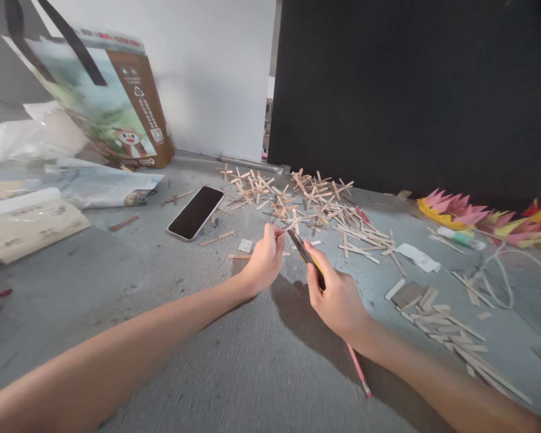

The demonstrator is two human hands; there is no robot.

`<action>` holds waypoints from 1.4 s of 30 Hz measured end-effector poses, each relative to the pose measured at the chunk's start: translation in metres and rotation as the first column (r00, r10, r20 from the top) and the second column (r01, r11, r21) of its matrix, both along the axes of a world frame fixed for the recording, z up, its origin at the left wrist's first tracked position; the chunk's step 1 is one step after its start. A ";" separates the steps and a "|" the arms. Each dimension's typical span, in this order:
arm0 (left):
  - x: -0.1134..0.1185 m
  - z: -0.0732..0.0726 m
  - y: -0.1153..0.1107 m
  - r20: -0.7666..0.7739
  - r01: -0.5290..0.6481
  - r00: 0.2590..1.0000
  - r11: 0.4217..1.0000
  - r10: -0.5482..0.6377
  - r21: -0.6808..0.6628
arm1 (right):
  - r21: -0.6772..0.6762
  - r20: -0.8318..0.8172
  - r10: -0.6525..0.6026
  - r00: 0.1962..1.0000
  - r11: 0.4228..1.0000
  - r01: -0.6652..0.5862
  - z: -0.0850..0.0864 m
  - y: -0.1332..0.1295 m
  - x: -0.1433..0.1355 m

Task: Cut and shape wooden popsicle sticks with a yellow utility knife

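Note:
My right hand (342, 300) is wrapped around a black-and-yellow utility knife (305, 252), its front end aimed up and to the left. Closed in a pinch, my left hand (265, 260) holds what looks like a thin wooden craft stick (294, 223) right at the knife's tip. Whether the blade touches the stick is too small to tell. Just beyond both hands lies a heap of craft sticks (313, 195), many joined into crosses. A pink pencil (359, 371) lies partly under my right forearm.
A phone (196, 213) lies left of my hands. At the back left stands a printed carrier bag (130, 108), with plastic packaging (36, 222) before it. More loose sticks (451, 337), a white cord (507, 270) and pink-yellow paper petals (455, 210) are on the right. A black panel (410, 90) rises behind.

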State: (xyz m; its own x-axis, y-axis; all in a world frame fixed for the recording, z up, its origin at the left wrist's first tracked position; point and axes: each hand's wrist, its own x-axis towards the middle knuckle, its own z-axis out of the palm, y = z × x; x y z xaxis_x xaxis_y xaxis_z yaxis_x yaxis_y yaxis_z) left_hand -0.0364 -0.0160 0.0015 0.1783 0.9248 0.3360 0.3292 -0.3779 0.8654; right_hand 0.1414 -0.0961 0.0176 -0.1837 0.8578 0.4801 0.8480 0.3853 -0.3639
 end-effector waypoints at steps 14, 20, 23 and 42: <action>0.000 -0.002 0.001 0.068 0.008 0.998 1.000 -0.007 -0.009 | -0.015 0.020 -0.006 1.000 1.000 0.006 -0.003 -0.003 -0.006; -0.001 -0.007 0.003 0.082 0.022 0.996 1.000 -0.022 0.011 | -0.136 -0.129 0.031 0.991 0.990 -0.049 0.006 -0.005 -0.010; -0.002 -0.007 0.003 0.082 0.032 0.996 0.999 -0.036 0.042 | -0.193 -0.203 0.034 0.978 0.978 -0.074 0.012 -0.006 -0.011; 0.003 -0.011 0.009 0.246 0.097 0.965 0.995 -0.088 -0.022 | -0.419 -0.591 -0.039 0.805 0.869 -0.265 -0.002 -0.006 -0.015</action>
State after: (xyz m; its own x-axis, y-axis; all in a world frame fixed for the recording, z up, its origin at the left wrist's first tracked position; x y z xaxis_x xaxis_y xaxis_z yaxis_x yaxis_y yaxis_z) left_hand -0.0332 -0.0067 -0.0100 0.1799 0.9198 0.3488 0.0714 -0.3659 0.9279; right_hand 0.1265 -0.1025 0.0158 -0.1208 0.9894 0.0804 0.3880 0.1217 -0.9136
